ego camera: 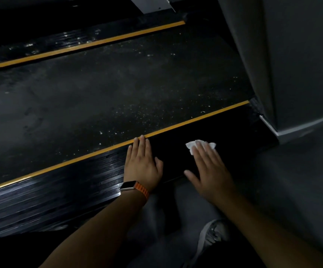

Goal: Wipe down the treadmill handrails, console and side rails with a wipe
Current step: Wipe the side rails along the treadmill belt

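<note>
Clearly the near black ribbed side rail point(69, 182) is the part being cleaned. The person's right hand point(209, 169) lies flat on it, fingers straight and close together, pressing a crumpled white wipe point(190, 147) that shows just past the fingertips. The left hand point(142, 163) rests flat beside it, fingers straight, tips touching the thin yellow edge strip point(79, 156), probably to brace the crouch while wiping.

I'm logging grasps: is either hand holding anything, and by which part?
Nothing is gripped. The right hand presses the wipe flat onto the side rail under straight fingers; the left hand rests bare beside it.
</note>
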Motion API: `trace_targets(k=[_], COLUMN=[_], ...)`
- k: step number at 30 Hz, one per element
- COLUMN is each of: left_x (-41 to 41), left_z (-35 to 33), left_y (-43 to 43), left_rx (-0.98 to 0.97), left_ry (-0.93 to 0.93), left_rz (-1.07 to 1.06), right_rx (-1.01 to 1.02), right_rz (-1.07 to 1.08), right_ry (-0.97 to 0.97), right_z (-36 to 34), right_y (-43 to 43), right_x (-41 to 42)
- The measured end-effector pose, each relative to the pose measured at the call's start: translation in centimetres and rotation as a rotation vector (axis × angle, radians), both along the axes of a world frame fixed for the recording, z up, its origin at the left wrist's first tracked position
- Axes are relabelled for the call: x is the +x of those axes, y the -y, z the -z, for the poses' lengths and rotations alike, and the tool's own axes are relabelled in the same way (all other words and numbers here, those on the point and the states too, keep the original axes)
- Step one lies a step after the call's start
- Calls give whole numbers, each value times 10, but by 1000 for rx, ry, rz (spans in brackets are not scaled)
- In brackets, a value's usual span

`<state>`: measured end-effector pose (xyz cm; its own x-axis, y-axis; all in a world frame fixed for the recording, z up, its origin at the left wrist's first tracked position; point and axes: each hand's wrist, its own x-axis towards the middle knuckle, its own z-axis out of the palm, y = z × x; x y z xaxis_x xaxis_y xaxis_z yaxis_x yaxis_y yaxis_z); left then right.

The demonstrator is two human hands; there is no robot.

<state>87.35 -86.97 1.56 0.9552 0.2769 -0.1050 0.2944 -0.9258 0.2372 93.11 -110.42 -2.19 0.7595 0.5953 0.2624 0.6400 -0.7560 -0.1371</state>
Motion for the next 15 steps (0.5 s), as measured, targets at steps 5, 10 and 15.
trace_targets(k=[5, 10, 15], left_x=[-1, 0, -1], left_z=[-1, -1, -1], left_y=[0, 0, 0], left_rx=[-8, 6, 1], left_ry=[-15, -10, -8], left_rz=[4, 0, 3], right_rx=[-5, 6, -80], right_rz=[246, 300, 3], right_ry=[-51, -85, -62], right_z=[-9, -13, -7], right_y=[41, 14, -11], right_x=[58, 43, 18])
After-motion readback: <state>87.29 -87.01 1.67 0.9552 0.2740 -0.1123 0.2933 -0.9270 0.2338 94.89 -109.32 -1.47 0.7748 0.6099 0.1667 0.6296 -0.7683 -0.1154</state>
